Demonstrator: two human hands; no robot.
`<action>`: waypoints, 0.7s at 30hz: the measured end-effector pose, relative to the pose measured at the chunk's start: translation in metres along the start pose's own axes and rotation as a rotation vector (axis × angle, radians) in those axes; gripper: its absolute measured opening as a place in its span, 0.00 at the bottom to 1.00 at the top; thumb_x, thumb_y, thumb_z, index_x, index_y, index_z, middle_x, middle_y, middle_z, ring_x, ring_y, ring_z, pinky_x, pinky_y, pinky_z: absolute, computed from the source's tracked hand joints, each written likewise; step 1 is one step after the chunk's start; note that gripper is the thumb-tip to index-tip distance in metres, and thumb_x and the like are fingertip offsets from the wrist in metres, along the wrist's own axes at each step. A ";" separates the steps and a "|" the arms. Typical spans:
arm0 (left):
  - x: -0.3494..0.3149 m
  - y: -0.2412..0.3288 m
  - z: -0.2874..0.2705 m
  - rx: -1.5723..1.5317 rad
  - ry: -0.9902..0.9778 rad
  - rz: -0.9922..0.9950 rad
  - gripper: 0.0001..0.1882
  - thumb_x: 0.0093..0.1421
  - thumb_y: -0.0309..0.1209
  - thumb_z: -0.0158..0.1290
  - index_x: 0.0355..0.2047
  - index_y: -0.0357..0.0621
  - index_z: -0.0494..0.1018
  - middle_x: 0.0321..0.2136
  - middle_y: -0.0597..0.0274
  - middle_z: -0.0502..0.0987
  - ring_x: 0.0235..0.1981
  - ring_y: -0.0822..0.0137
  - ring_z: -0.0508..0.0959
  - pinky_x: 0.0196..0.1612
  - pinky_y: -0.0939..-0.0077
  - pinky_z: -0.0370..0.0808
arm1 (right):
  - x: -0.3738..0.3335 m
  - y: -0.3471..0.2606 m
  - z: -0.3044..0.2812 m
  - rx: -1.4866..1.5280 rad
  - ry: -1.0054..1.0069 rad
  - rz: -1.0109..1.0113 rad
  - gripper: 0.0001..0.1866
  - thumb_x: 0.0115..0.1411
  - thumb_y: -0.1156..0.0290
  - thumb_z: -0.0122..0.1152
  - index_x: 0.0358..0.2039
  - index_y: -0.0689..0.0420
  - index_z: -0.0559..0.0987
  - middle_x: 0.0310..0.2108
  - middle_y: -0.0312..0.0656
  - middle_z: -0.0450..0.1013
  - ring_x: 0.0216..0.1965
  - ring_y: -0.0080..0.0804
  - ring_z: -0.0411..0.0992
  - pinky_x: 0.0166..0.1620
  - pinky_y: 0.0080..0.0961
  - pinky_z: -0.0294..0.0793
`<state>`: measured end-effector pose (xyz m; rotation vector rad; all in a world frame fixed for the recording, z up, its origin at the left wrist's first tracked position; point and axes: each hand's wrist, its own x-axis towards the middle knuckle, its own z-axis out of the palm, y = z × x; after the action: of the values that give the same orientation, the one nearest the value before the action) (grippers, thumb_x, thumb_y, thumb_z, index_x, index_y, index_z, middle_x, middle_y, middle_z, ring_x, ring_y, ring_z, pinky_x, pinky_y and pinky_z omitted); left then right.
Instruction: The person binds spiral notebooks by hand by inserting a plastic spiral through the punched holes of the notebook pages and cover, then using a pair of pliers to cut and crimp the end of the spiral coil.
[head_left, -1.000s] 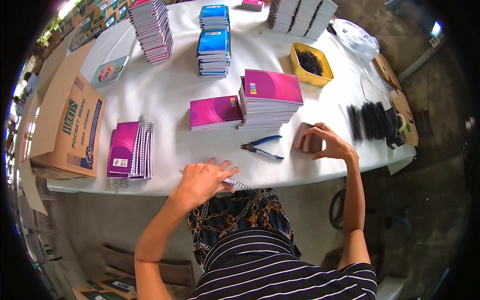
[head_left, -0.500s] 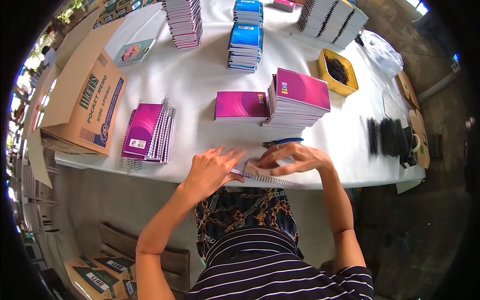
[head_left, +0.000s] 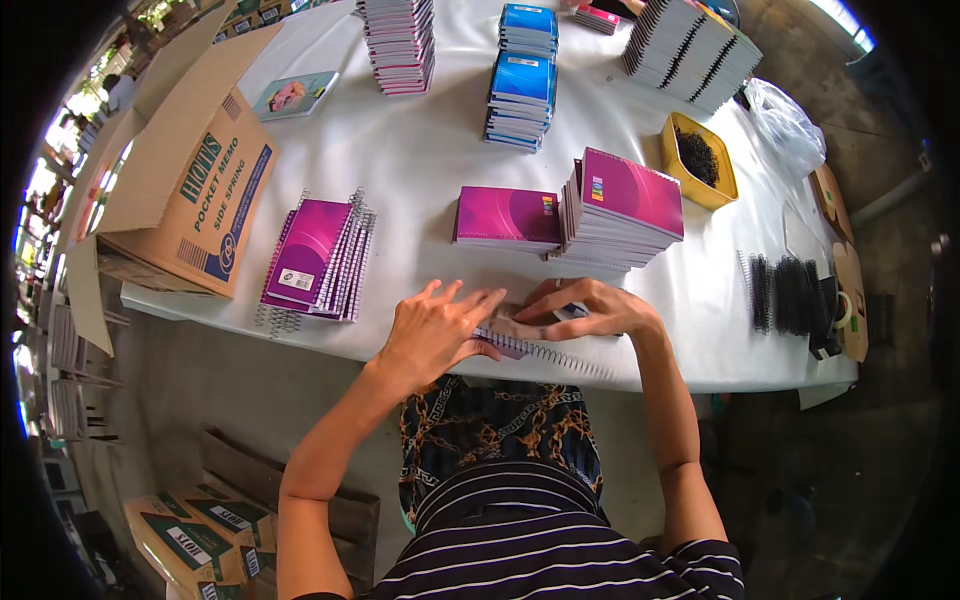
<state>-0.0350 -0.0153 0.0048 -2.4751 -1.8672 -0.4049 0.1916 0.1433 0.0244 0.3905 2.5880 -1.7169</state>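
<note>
My left hand (head_left: 437, 325) rests on a small notebook (head_left: 512, 346) at the table's front edge, its fingers stretched over it and the thumb against the near side. Along the notebook's edge runs a dark wire spiral (head_left: 545, 353), whose free end sticks out to the right. Bent over the spiral and notebook is my right hand (head_left: 592, 306); its fingertips are smeared by motion, so their grip is unclear. Behind the hands stand a tall stack of purple notebooks (head_left: 625, 205) and a lower purple pile (head_left: 508, 217). Blue-handled pliers are mostly hidden beneath my right hand.
Purple notebooks with spirals (head_left: 315, 255) lie at left beside an open cardboard box (head_left: 205, 200). Blue notebooks (head_left: 522, 85) and pinkish ones (head_left: 400, 45) are stacked behind. At right are a yellow tub (head_left: 728, 190) of black bits and a bundle of black spirals (head_left: 795, 295).
My right hand has come closer to my left, over the notebook, now covering most of the pliers. The spiral appears farther along the notebook's edge. The whole view has shifted slightly.
</note>
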 end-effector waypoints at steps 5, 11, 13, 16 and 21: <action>-0.002 -0.002 -0.006 -0.111 -0.043 -0.122 0.42 0.46 0.54 0.64 0.62 0.61 0.67 0.54 0.67 0.77 0.56 0.53 0.76 0.51 0.60 0.78 | 0.008 -0.009 0.000 -0.027 -0.019 0.023 0.27 0.53 0.52 0.67 0.49 0.57 0.83 0.50 0.51 0.75 0.52 0.44 0.72 0.58 0.37 0.67; -0.009 -0.015 0.009 -0.450 0.116 -0.211 0.50 0.44 0.48 0.67 0.68 0.67 0.58 0.60 0.65 0.72 0.53 0.57 0.77 0.44 0.59 0.81 | 0.013 0.004 -0.001 0.091 0.012 0.016 0.29 0.52 0.54 0.68 0.48 0.61 0.82 0.52 0.50 0.75 0.53 0.43 0.73 0.59 0.37 0.67; -0.010 -0.020 0.011 -0.727 0.108 -0.291 0.55 0.42 0.44 0.70 0.70 0.69 0.54 0.62 0.62 0.70 0.55 0.57 0.77 0.47 0.59 0.80 | 0.017 -0.008 -0.004 0.023 0.020 0.043 0.28 0.52 0.55 0.67 0.49 0.60 0.82 0.51 0.48 0.75 0.51 0.42 0.74 0.58 0.36 0.68; -0.014 -0.022 0.025 -0.902 0.283 -0.309 0.61 0.39 0.39 0.72 0.71 0.69 0.49 0.60 0.58 0.71 0.54 0.56 0.78 0.52 0.61 0.79 | 0.014 -0.004 -0.007 0.245 -0.056 -0.090 0.26 0.53 0.54 0.65 0.49 0.57 0.82 0.51 0.44 0.76 0.50 0.41 0.74 0.56 0.34 0.69; -0.017 -0.023 0.037 -1.037 0.324 -0.334 0.62 0.39 0.38 0.72 0.72 0.66 0.48 0.57 0.56 0.74 0.53 0.56 0.79 0.56 0.62 0.76 | 0.022 -0.004 -0.006 0.351 -0.035 -0.136 0.25 0.56 0.53 0.63 0.49 0.56 0.83 0.51 0.45 0.76 0.51 0.39 0.74 0.57 0.33 0.69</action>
<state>-0.0536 -0.0193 -0.0376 -2.2096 -2.2397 -2.0851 0.1697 0.1516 0.0271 0.1874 2.3354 -2.2081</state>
